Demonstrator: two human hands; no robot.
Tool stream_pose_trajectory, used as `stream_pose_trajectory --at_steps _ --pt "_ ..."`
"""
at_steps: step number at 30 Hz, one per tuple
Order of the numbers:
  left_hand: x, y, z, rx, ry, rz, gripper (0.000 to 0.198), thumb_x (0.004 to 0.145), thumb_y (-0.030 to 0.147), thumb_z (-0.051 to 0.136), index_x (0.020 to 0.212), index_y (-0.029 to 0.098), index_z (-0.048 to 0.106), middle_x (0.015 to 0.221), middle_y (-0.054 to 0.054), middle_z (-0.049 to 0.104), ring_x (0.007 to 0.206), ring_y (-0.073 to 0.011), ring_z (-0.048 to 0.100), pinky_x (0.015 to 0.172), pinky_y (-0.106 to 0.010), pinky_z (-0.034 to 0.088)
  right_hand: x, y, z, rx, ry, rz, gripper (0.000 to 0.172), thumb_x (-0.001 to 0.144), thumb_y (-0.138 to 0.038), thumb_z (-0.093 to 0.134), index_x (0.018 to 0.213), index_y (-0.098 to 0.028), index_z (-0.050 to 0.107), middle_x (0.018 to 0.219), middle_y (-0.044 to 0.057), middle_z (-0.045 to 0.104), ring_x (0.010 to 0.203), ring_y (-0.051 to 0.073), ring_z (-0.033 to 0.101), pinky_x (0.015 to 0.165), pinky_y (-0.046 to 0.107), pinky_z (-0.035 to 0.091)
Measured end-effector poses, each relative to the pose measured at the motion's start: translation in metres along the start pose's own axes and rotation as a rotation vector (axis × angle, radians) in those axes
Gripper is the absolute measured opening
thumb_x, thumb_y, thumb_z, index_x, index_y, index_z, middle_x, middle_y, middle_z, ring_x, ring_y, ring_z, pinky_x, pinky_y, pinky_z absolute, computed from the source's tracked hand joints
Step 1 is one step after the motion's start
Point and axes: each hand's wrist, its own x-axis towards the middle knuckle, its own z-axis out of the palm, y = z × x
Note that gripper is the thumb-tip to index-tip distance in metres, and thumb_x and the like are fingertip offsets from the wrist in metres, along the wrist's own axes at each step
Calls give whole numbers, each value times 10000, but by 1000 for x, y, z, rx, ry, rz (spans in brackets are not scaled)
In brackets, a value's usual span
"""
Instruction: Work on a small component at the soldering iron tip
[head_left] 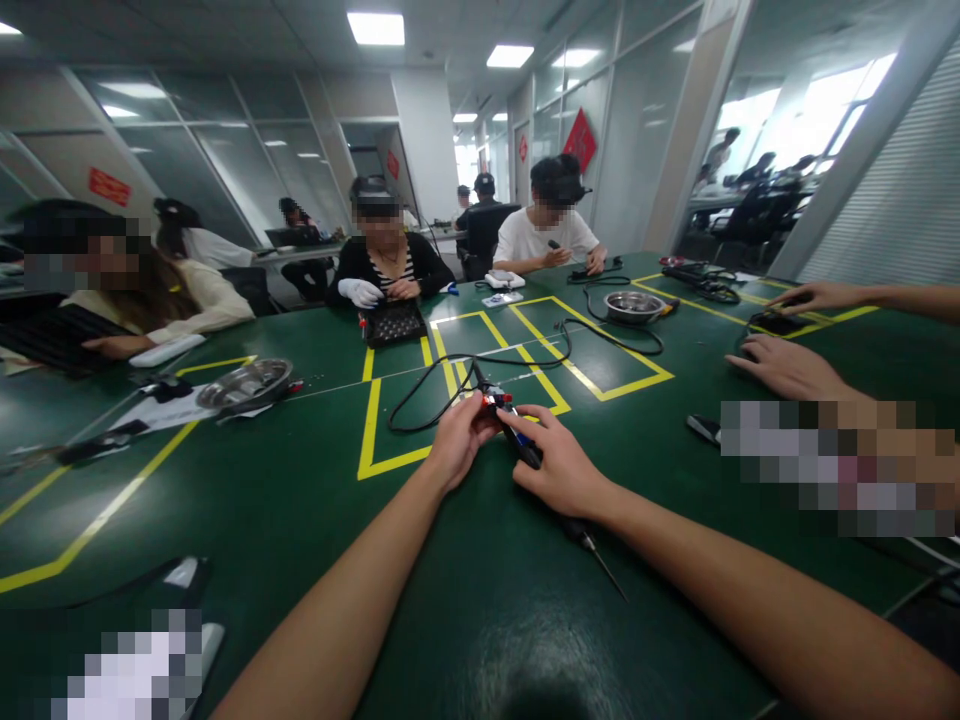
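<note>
My left hand [461, 440] is closed, its fingertips pinching a small part with red and silver bits [495, 400] in the middle of the table. Beside it, my right hand [559, 465] is wrapped round a dark handheld tool [523, 447], its index finger stretched toward the small part. A screwdriver-like dark handle with a thin metal shaft [604, 565] shows below my right wrist; whether it joins the held tool is hidden. From the held things a black cable [427, 385] loops away across the yellow tape outlines.
Metal bowls stand at the left [247, 385] and back right [634, 306] of the green table [300, 560]. Another person's hands [787, 365] rest at the right. Across the table, a person handles a black tray [394, 322]; another holds a small dark object.
</note>
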Motion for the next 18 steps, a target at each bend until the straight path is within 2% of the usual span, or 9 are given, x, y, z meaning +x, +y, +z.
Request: stream_pose_trajectory --at_steps 7,9,11,13,15,18 --pt "2 -8 -4 137 2 60 393 855 503 709 995 136 691 991 -78 736 885 -155 692 816 -276 573 1 3 4 48 -1 3 767 708 -96 645 1459 -230 566 1467 129 494 1353 293 505 1168 451 388" --pt "4 -10 -7 227 5 63 421 853 527 702 1009 136 690 986 -80 733 862 -151 693 807 -274 573 4 5 1 163 -12 64 751 689 -91 659 1422 -243 600 1423 116 549 1272 288 575 1109 449 456" --pt "6 -11 -13 317 18 64 449 857 542 689 1050 136 681 1002 -96 734 864 -166 705 812 -297 577 11 7 -7 400 -44 210 754 698 -102 661 1429 -266 579 1287 95 644 1019 245 695 907 415 583" --pt "10 -11 -20 410 71 93 467 876 550 656 1103 142 663 1039 -120 736 904 -199 719 830 -341 579 20 11 -20 724 -56 391 765 735 -130 654 1471 -272 499 1086 68 706 712 185 703 626 337 602" --pt "13 -11 -27 534 132 164 444 886 516 648 1143 153 656 1062 -122 739 954 -220 720 868 -368 565 30 20 -35 1006 52 479 719 729 -118 670 1419 -224 500 967 62 704 669 178 695 514 260 558" --pt "17 -10 -35 670 186 238 405 855 424 687 1166 165 662 1085 -117 744 990 -232 718 948 -401 535 41 42 -52 1324 189 631 652 724 -57 626 1333 -233 476 990 78 679 704 178 702 472 209 545"
